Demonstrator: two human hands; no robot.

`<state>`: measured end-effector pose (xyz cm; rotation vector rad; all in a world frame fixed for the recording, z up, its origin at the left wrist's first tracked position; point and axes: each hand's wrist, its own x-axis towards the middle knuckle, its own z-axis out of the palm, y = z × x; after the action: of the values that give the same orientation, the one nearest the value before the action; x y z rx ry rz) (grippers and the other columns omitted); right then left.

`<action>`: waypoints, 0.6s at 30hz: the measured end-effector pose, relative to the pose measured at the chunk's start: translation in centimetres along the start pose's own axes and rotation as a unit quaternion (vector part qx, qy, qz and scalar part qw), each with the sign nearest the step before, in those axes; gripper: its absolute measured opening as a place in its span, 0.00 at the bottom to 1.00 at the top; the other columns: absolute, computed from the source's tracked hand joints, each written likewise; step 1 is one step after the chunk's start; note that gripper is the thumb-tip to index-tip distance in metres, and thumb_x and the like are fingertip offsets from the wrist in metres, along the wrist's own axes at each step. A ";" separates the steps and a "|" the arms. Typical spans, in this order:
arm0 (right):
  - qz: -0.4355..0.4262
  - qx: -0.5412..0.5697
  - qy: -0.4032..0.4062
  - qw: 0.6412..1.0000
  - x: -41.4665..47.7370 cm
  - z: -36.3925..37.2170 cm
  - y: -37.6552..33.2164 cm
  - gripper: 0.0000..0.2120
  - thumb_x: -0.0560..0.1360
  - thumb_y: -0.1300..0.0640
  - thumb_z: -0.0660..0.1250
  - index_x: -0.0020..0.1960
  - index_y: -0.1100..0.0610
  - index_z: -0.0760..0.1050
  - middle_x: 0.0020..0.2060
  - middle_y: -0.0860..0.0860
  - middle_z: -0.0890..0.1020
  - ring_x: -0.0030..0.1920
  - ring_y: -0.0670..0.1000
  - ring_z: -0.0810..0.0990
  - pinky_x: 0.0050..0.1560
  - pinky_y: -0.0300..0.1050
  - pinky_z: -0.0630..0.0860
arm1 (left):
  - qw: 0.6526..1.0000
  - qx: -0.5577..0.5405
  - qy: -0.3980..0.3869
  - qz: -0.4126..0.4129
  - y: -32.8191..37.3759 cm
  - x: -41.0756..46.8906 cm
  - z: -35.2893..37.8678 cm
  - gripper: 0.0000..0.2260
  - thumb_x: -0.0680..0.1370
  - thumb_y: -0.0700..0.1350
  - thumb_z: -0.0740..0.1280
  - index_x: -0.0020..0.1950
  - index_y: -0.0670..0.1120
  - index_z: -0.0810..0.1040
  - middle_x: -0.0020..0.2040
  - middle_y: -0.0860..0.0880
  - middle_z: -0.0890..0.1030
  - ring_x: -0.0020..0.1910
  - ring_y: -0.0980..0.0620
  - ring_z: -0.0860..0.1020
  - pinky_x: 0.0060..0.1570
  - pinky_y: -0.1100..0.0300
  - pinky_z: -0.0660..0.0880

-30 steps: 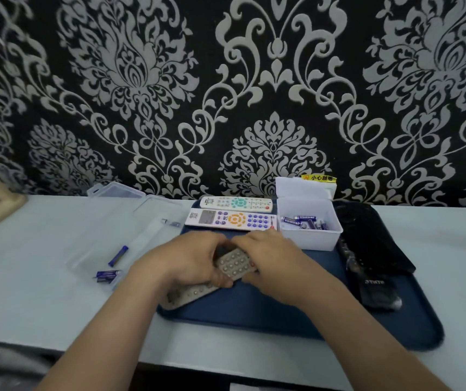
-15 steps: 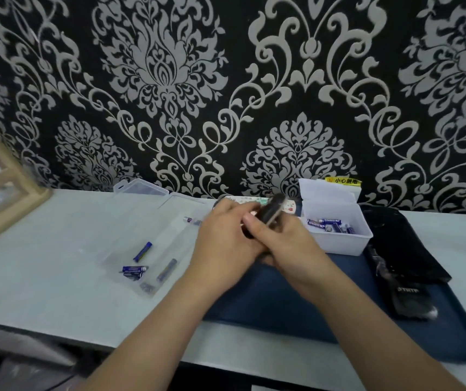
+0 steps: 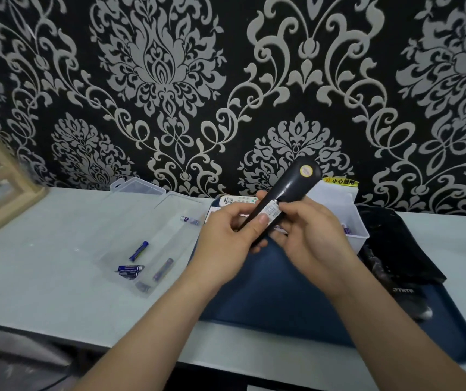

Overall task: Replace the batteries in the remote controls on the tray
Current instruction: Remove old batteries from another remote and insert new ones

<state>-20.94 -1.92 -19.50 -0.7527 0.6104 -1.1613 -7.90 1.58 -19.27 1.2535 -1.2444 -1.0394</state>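
Over the tray (image 3: 268, 294), glossy tapered remote (image 3: 293, 184)

I see the tray (image 3: 268, 300) on the tabletop (image 3: 42, 263) before me, with an open case (image 3: 141, 238) holding loose batteries (image 3: 138, 251) just left of it. My left hand (image 3: 226, 238) and right hand (image 3: 313, 238) hold the raised remote (image 3: 291, 190) above the tray. Behind them lies the far remote (image 3: 231, 200), a tub (image 3: 358, 235) to its right, and a pouch (image 3: 395, 244) right of that.

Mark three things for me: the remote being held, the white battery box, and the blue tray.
held remote (image 3: 292, 190), head view, on its black back below the round sticker.
white battery box (image 3: 359, 240), head view, on its front right corner wall.
blue tray (image 3: 268, 294), head view, on its bare floor.
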 end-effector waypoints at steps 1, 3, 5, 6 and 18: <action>0.002 -0.016 0.005 1.000 0.1 -0.1 0.1 0.13 0.78 0.67 0.56 0.59 0.66 0.75 0.57 0.60 0.83 0.57 0.65 0.80 0.50 0.57 0.75 | 1.000 0.004 0.009 0.007 -0.3 0.0 0.4 0.07 0.78 0.40 0.68 0.55 0.45 0.80 0.41 0.43 0.83 0.34 0.48 0.80 0.38 0.59 0.79; 0.012 -0.017 0.017 1.000 0.2 -0.4 0.3 0.17 0.78 0.66 0.55 0.64 0.68 0.72 0.57 0.60 0.83 0.60 0.67 0.79 0.55 0.59 0.75 | 0.999 0.022 0.022 0.026 -0.9 0.1 0.9 0.08 0.76 0.43 0.71 0.55 0.48 0.81 0.41 0.46 0.84 0.37 0.46 0.82 0.44 0.51 0.81; 0.026 0.010 0.025 0.999 0.3 -0.6 0.4 0.20 0.77 0.64 0.55 0.66 0.69 0.71 0.59 0.62 0.82 0.62 0.66 0.78 0.61 0.59 0.75 | 0.998 0.043 0.031 0.042 -1.1 0.0 1.2 0.10 0.73 0.48 0.72 0.54 0.52 0.81 0.41 0.49 0.84 0.41 0.48 0.83 0.47 0.47 0.81; 0.032 0.024 0.026 0.999 0.3 -0.7 0.3 0.20 0.77 0.63 0.55 0.66 0.69 0.71 0.60 0.62 0.81 0.63 0.67 0.78 0.62 0.59 0.75 | 0.997 0.049 0.033 0.047 -1.2 0.0 1.3 0.12 0.71 0.50 0.72 0.54 0.53 0.81 0.41 0.50 0.84 0.42 0.49 0.83 0.48 0.46 0.81; 0.033 0.082 0.020 0.996 -0.3 0.2 -0.2 0.19 0.78 0.59 0.52 0.62 0.67 0.74 0.53 0.61 0.81 0.59 0.63 0.78 0.67 0.60 0.71 | 0.995 0.052 0.060 0.068 -1.0 -0.2 1.8 0.10 0.70 0.49 0.74 0.50 0.55 0.82 0.41 0.52 0.84 0.41 0.48 0.82 0.45 0.44 0.80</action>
<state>-20.94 -1.62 -19.22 -0.5656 0.5618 -1.1522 -9.57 1.54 -20.45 1.2730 -1.2839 -0.7989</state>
